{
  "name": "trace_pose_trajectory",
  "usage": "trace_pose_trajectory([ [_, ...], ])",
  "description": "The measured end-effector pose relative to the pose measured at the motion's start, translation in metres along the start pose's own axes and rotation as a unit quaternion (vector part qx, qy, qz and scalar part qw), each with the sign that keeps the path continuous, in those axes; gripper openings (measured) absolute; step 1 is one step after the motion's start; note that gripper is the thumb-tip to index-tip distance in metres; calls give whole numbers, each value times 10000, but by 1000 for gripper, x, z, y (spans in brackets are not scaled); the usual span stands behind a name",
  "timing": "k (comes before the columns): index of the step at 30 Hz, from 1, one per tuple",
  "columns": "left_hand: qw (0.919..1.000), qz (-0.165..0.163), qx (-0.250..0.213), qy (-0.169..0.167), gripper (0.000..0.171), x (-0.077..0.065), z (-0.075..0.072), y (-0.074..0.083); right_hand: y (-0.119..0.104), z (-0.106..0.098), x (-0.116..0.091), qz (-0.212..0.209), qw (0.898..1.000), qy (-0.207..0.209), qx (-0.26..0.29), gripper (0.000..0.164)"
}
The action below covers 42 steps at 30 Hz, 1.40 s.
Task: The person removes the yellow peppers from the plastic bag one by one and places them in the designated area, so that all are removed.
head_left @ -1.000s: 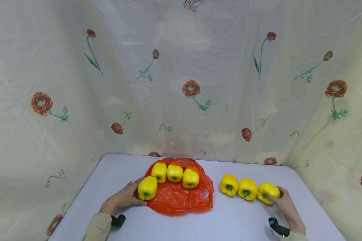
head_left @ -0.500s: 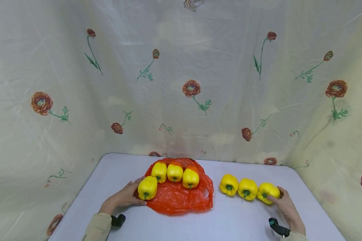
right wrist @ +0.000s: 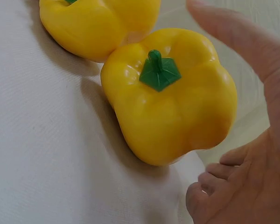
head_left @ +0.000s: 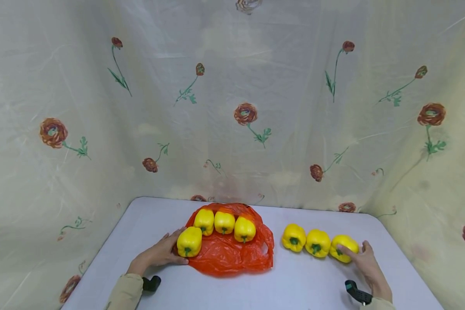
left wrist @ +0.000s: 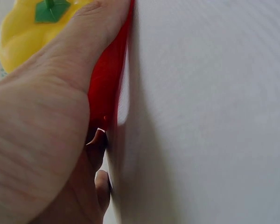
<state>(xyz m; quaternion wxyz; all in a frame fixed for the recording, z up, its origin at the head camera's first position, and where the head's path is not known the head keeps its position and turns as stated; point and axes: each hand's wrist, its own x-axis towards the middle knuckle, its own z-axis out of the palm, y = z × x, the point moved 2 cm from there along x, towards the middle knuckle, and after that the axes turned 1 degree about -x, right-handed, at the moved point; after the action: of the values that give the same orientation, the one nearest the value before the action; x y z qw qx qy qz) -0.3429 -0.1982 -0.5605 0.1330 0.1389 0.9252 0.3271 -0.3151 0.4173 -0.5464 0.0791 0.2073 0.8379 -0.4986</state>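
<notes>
Yellow pepper (right wrist: 172,105); right grip (head_left: 367,263) just beside

The person's left arm (head_left: 127,285), in a beige cloth sleeve (head_left: 121,298), is slanting forward and inward, its bare wrist (head_left: 137,265) showing beyond the cuff. The bare left hand (head_left: 163,252) is lying with its fingers (left wrist: 102,189) pointing forward and right, some fingertips being hidden; its thumb (left wrist: 94,30) is stretching out nearly straight. The right arm (head_left: 382,289), showing only a strip of beige cloth sleeve (head_left: 378,305), is also leaning forward and inward. The bare right hand (head_left: 366,261) is posing loosely, its raised, extended thumb (right wrist: 240,38) standing well apart from its gently curving fingers (right wrist: 215,181).
</notes>
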Motion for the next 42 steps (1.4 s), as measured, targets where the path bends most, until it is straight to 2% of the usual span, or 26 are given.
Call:
trace_pose_trajectory([
  [10,10000,5,-42,6,109,0,1,0,3,-2,-2,200,9989,414,-12,135],
  [16,10000,8,-13,23,109,1,2,-1,2,-3,-2,169,9966,791,153,134],
  [21,10000,-27,-5,21,110,3,2,-3,-7,-9,-9,-26,9939,1085,197,129],
  [32,10000,45,34,52,110,2,1,-3,-38,-23,-26,-448,9903,1292,234,123],
  [38,10000,31,1,32,109,3,1,-3,-57,-20,-38,-872,9860,1361,404,120],
  [42,10000,38,31,37,110,2,1,-3,-71,-14,-49,-1148,9845,1230,494,117],
])
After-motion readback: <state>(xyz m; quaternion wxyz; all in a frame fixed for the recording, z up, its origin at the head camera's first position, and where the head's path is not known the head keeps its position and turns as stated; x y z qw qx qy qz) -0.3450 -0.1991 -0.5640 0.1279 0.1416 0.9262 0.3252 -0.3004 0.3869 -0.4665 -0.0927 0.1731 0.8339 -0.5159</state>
